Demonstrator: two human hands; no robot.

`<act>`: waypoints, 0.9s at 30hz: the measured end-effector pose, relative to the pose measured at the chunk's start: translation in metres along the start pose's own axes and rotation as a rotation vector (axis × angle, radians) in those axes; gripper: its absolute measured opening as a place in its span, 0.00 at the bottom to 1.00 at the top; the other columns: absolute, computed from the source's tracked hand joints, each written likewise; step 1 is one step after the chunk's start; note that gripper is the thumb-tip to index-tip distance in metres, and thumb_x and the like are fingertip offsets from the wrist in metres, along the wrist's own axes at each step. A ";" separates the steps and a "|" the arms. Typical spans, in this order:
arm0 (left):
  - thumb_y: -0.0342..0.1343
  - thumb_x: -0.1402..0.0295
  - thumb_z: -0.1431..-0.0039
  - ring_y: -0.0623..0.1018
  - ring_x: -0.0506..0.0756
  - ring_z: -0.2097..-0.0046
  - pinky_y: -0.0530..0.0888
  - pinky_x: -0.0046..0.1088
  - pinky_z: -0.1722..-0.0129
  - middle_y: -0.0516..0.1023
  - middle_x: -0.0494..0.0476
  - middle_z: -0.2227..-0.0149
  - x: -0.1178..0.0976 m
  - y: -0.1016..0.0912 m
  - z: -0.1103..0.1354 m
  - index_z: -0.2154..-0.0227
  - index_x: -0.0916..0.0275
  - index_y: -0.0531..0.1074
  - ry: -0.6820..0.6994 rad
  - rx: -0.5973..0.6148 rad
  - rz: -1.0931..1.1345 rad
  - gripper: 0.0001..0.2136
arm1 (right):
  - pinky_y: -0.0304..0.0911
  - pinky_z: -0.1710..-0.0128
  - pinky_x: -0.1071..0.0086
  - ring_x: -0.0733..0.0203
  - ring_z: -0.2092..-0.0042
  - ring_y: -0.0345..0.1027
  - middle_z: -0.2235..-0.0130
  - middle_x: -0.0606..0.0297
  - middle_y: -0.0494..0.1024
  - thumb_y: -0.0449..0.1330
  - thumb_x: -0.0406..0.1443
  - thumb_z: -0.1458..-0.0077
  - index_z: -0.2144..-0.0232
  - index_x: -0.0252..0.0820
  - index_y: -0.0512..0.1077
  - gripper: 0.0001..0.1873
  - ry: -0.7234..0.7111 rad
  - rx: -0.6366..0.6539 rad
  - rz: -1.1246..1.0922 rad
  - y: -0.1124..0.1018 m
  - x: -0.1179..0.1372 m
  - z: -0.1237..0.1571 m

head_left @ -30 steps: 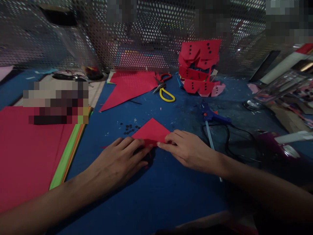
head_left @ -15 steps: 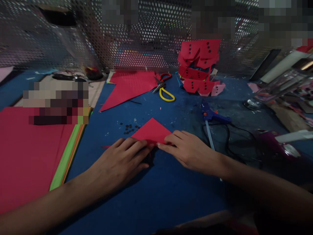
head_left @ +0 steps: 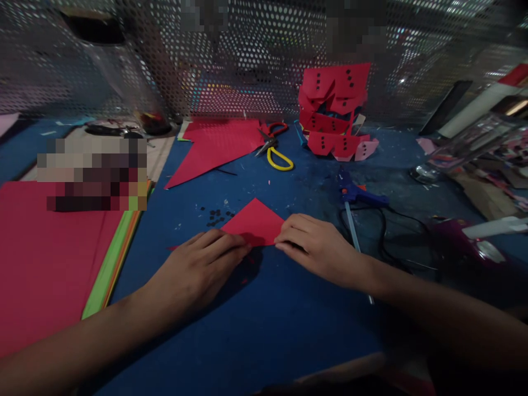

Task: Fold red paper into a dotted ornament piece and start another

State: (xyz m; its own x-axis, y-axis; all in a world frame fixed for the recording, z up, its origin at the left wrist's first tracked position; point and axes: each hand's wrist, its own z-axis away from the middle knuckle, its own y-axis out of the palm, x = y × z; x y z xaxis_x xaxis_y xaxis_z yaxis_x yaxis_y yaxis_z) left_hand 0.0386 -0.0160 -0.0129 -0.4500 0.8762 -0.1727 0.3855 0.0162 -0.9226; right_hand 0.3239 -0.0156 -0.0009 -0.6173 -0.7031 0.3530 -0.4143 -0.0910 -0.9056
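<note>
A small folded red paper triangle (head_left: 254, 223) lies on the blue table (head_left: 264, 324) in front of me. My left hand (head_left: 197, 269) lies flat on its near left part, fingers stretched out and pressing down. My right hand (head_left: 315, 247) rests at the triangle's right corner with fingers curled and fingertips pressed on the paper's edge. Tiny black paper squares (head_left: 215, 215) are scattered just beyond the left hand.
A stack of red and green paper sheets (head_left: 53, 258) lies at left. Farther back are a large red paper offcut (head_left: 214, 146), scissors (head_left: 275, 147), a pile of folded red pieces with black dots (head_left: 336, 113), a blue glue gun (head_left: 355, 193) with cable, and a perforated metal screen (head_left: 256, 55).
My right hand has drawn its fingers in a little, toward the triangle's right corner. The left hand stays pressed on the paper.
</note>
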 end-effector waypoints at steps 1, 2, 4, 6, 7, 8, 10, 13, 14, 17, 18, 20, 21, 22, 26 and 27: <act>0.50 0.76 0.30 0.77 0.57 0.52 0.75 0.36 0.52 0.79 0.60 0.49 0.000 0.000 0.000 0.47 0.65 0.73 -0.007 0.004 0.004 0.13 | 0.67 0.52 0.64 0.58 0.54 0.70 0.58 0.60 0.77 0.54 0.36 0.28 0.58 0.39 0.77 0.12 0.013 -0.004 -0.007 0.001 0.000 0.000; 0.50 0.76 0.30 0.77 0.57 0.52 0.75 0.36 0.52 0.79 0.61 0.50 0.000 -0.001 -0.001 0.47 0.65 0.74 -0.016 0.010 0.005 0.13 | 0.67 0.53 0.64 0.58 0.54 0.70 0.57 0.59 0.77 0.54 0.36 0.28 0.58 0.39 0.76 0.11 0.020 -0.006 -0.008 0.001 -0.001 0.000; 0.51 0.77 0.30 0.78 0.57 0.53 0.76 0.36 0.52 0.80 0.61 0.50 0.000 -0.001 -0.002 0.47 0.65 0.74 -0.026 0.008 0.004 0.13 | 0.67 0.52 0.64 0.58 0.53 0.70 0.56 0.59 0.77 0.54 0.36 0.28 0.56 0.39 0.76 0.11 0.017 -0.011 0.004 0.003 -0.001 0.000; 0.50 0.77 0.30 0.78 0.56 0.54 0.76 0.35 0.53 0.80 0.61 0.51 0.001 -0.002 -0.004 0.47 0.65 0.75 -0.024 -0.008 0.001 0.14 | 0.66 0.53 0.63 0.58 0.54 0.70 0.56 0.58 0.77 0.54 0.36 0.28 0.55 0.40 0.76 0.11 0.006 -0.009 0.023 0.004 -0.002 -0.001; 0.50 0.77 0.30 0.79 0.56 0.55 0.76 0.35 0.53 0.80 0.60 0.52 0.001 -0.002 -0.004 0.47 0.64 0.75 -0.024 -0.015 0.000 0.14 | 0.66 0.53 0.63 0.58 0.54 0.70 0.56 0.58 0.77 0.53 0.36 0.28 0.54 0.40 0.76 0.11 0.003 -0.004 0.032 0.004 -0.002 -0.001; 0.50 0.76 0.30 0.79 0.56 0.55 0.77 0.35 0.54 0.80 0.60 0.53 0.001 -0.001 -0.005 0.47 0.64 0.75 -0.024 -0.024 -0.001 0.14 | 0.66 0.54 0.63 0.58 0.54 0.70 0.56 0.59 0.77 0.53 0.36 0.28 0.54 0.40 0.76 0.11 0.003 0.002 0.036 0.005 -0.002 -0.001; 0.51 0.76 0.30 0.79 0.55 0.56 0.77 0.34 0.55 0.81 0.60 0.54 0.001 -0.001 -0.006 0.47 0.64 0.75 -0.017 -0.051 -0.005 0.13 | 0.66 0.54 0.64 0.58 0.54 0.70 0.56 0.59 0.76 0.53 0.36 0.28 0.55 0.41 0.76 0.12 0.008 0.010 0.037 0.005 -0.002 -0.002; 0.52 0.75 0.30 0.79 0.56 0.56 0.77 0.34 0.55 0.81 0.59 0.54 -0.001 0.000 -0.009 0.50 0.64 0.76 -0.035 -0.080 -0.016 0.11 | 0.66 0.54 0.65 0.59 0.54 0.70 0.56 0.59 0.76 0.55 0.36 0.29 0.55 0.41 0.77 0.10 0.021 -0.004 0.009 0.004 -0.002 -0.002; 0.52 0.74 0.30 0.79 0.56 0.56 0.77 0.34 0.55 0.81 0.59 0.55 -0.002 0.000 -0.010 0.52 0.64 0.76 -0.053 -0.077 -0.018 0.10 | 0.66 0.54 0.65 0.59 0.54 0.70 0.56 0.59 0.76 0.56 0.35 0.30 0.55 0.41 0.77 0.10 0.031 -0.012 -0.012 0.004 -0.002 -0.003; 0.51 0.72 0.29 0.79 0.57 0.58 0.77 0.36 0.57 0.80 0.58 0.57 -0.003 -0.001 -0.017 0.56 0.63 0.76 -0.121 -0.034 -0.011 0.08 | 0.66 0.54 0.67 0.60 0.55 0.71 0.57 0.61 0.76 0.57 0.34 0.31 0.57 0.41 0.78 0.08 0.080 -0.036 -0.081 0.003 0.000 -0.004; 0.51 0.72 0.29 0.79 0.57 0.59 0.77 0.36 0.58 0.80 0.58 0.58 -0.003 -0.001 -0.019 0.57 0.63 0.76 -0.139 -0.017 -0.010 0.08 | 0.65 0.54 0.67 0.61 0.55 0.71 0.58 0.61 0.76 0.58 0.33 0.31 0.58 0.41 0.78 0.08 0.099 -0.038 -0.097 0.002 0.001 -0.005; 0.51 0.72 0.30 0.79 0.58 0.59 0.76 0.36 0.60 0.79 0.58 0.60 -0.003 0.000 -0.024 0.59 0.63 0.75 -0.167 0.010 -0.013 0.08 | 0.65 0.56 0.68 0.62 0.57 0.71 0.59 0.63 0.76 0.58 0.32 0.32 0.60 0.41 0.77 0.07 0.139 -0.035 -0.122 0.001 0.003 -0.008; 0.51 0.73 0.30 0.79 0.58 0.60 0.76 0.37 0.60 0.79 0.58 0.61 -0.004 0.001 -0.026 0.60 0.63 0.75 -0.176 0.023 -0.013 0.08 | 0.64 0.58 0.69 0.63 0.59 0.70 0.60 0.64 0.76 0.58 0.32 0.33 0.61 0.42 0.77 0.07 0.161 -0.029 -0.133 0.000 0.004 -0.010; 0.51 0.73 0.31 0.79 0.58 0.59 0.77 0.37 0.60 0.79 0.59 0.61 -0.004 0.001 -0.028 0.60 0.63 0.75 -0.180 0.031 -0.012 0.08 | 0.63 0.60 0.70 0.64 0.61 0.70 0.60 0.65 0.76 0.59 0.31 0.34 0.61 0.42 0.77 0.06 0.183 -0.021 -0.144 0.000 0.005 -0.011; 0.50 0.76 0.32 0.79 0.57 0.58 0.77 0.35 0.58 0.79 0.59 0.60 -0.005 0.005 -0.033 0.58 0.64 0.76 -0.155 0.032 0.014 0.09 | 0.60 0.63 0.70 0.64 0.63 0.69 0.61 0.66 0.76 0.60 0.29 0.38 0.60 0.41 0.76 0.06 0.221 -0.002 -0.136 0.004 0.009 -0.018; 0.50 0.77 0.33 0.79 0.57 0.58 0.77 0.34 0.57 0.79 0.59 0.59 -0.005 0.006 -0.033 0.57 0.64 0.76 -0.142 0.028 0.016 0.10 | 0.60 0.62 0.69 0.64 0.62 0.69 0.60 0.66 0.76 0.60 0.29 0.38 0.60 0.41 0.76 0.06 0.210 -0.003 -0.119 0.006 0.010 -0.019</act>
State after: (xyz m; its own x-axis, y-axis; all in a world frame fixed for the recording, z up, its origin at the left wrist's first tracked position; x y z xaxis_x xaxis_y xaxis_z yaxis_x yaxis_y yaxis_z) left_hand 0.0701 -0.0041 -0.0063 -0.5539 0.7995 -0.2324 0.3717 -0.0124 -0.9283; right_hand 0.3025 -0.0097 0.0017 -0.6892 -0.5257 0.4986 -0.4944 -0.1619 -0.8540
